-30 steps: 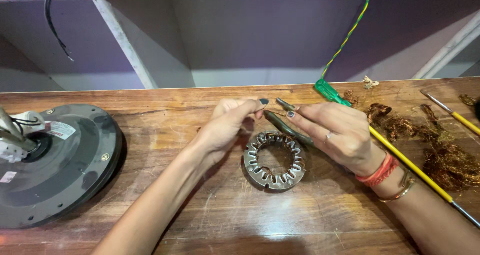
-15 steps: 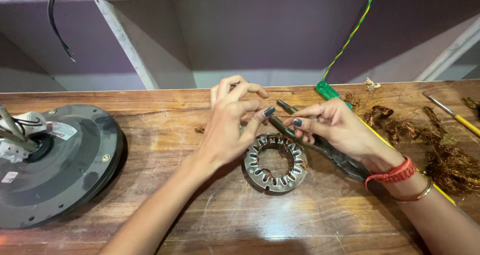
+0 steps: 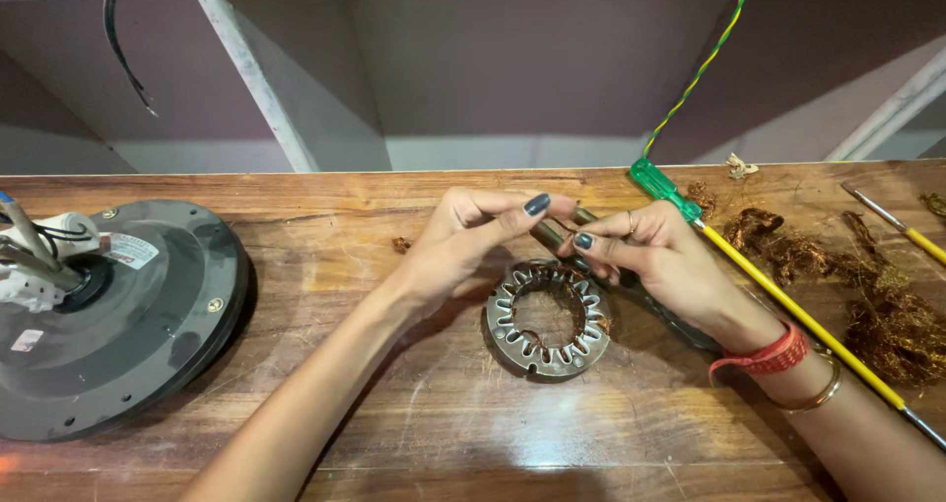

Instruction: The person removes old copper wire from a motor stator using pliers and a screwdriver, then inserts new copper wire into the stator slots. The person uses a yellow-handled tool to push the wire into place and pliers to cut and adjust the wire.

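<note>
Since a second ago both my hands have come together at frame centre, above the slotted metal stator ring [image 3: 548,317], which hasn't moved on the wooden bench [image 3: 394,433]. Left hand [image 3: 463,241] is curled, thumb and finger pinched near the tip of a dark pliers-like tool [image 3: 641,295]; I cannot tell if it holds anything. Right hand [image 3: 660,261] is closed around that tool. So the work has shifted to the tool tip. Open bench lower centre; round fan housing [image 3: 118,315] crowds left, yellow screwdriver [image 3: 788,305] and copper wire scrap [image 3: 887,315] crowd right.
</note>
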